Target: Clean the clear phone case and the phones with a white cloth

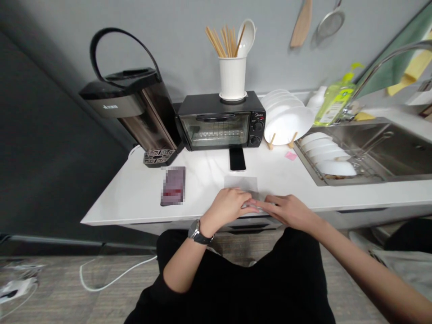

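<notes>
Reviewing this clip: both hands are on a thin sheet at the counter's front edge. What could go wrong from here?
1. The translucent sheet lies near the front edge of the counter under the left hand and right hand; it might slip off toward the floor.
2. The phone lies just behind the sheet; a forward push could shove it against the toaster oven.

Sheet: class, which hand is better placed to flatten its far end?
Probably the left hand: it lies on the sheet just below its bare far end, while the right hand rests off to the right of that end.
</notes>
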A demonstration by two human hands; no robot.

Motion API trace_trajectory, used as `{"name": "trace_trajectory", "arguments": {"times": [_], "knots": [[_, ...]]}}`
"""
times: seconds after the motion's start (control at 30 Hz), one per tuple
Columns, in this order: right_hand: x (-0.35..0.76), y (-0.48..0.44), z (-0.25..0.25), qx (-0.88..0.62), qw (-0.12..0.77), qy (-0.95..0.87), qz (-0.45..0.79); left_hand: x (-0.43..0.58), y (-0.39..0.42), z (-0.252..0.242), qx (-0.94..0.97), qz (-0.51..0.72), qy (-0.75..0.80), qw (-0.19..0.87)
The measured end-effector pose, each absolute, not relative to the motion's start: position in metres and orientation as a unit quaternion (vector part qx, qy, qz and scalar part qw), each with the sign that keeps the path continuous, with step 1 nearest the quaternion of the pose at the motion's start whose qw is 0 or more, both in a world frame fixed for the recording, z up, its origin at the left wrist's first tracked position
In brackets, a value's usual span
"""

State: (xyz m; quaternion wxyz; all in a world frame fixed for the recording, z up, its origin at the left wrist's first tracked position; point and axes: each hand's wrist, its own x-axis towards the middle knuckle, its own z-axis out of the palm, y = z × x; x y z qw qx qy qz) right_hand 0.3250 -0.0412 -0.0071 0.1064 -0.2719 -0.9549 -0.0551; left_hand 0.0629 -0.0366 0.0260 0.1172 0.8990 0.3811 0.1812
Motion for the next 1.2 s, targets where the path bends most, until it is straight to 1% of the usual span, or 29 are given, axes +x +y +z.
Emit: {"name": "trace_trajectory", "arguments": {"times": [0.1, 0.17, 0.3, 0.37, 0.5, 0.6, 0.67, 0.73, 0.83, 0.97, 1.03, 1.1, 1.2], "knots": [[0.324, -0.044, -0.007, -0.256, 0.1, -0.961, -0.039, 0.067, -0.036, 0.027, 0.917, 0.149, 0.352, 0.116], [0.32, -0.046, -0.01, -0.246, 0.116, -0.962, -0.017, 0.07, -0.035, 0.026, 0.921, 0.132, 0.346, 0.123], [0.311, -0.051, -0.02, -0.245, 0.17, -0.951, 0.086, 0.077, -0.034, 0.024, 0.919, 0.106, 0.354, 0.137], [0.307, -0.052, -0.026, -0.261, 0.197, -0.935, 0.138, 0.08, -0.035, 0.024, 0.903, 0.133, 0.376, 0.158], [0.306, -0.034, -0.032, -0.318, 0.278, -0.887, 0.188, 0.077, -0.036, 0.02, 0.831, 0.26, 0.45, 0.198], [0.312, 0.002, -0.033, -0.383, 0.366, -0.823, 0.204, 0.061, -0.033, 0.008, 0.805, 0.302, 0.492, 0.135], [0.316, 0.033, -0.034, -0.404, 0.414, -0.784, 0.226, 0.046, -0.031, -0.004, 0.823, 0.276, 0.49, 0.085], [0.319, 0.063, -0.039, -0.402, 0.454, -0.758, 0.241, 0.033, -0.03, -0.016, 0.848, 0.232, 0.471, 0.066], [0.32, 0.101, -0.048, -0.416, 0.494, -0.728, 0.232, 0.024, -0.034, -0.03, 0.849, 0.21, 0.481, 0.061], [0.319, 0.125, -0.059, -0.451, 0.509, -0.697, 0.23, 0.026, -0.041, -0.033, 0.83, 0.23, 0.507, 0.05], [0.32, 0.123, -0.062, -0.464, 0.511, -0.693, 0.208, 0.027, -0.04, -0.03, 0.815, 0.253, 0.519, 0.05], [0.322, 0.11, -0.063, -0.505, 0.521, -0.671, 0.153, 0.028, -0.032, -0.024, 0.796, 0.271, 0.539, 0.056], [0.322, 0.077, -0.066, -0.585, 0.516, -0.618, 0.096, 0.036, -0.002, -0.012, 0.764, 0.252, 0.589, 0.074]]}}
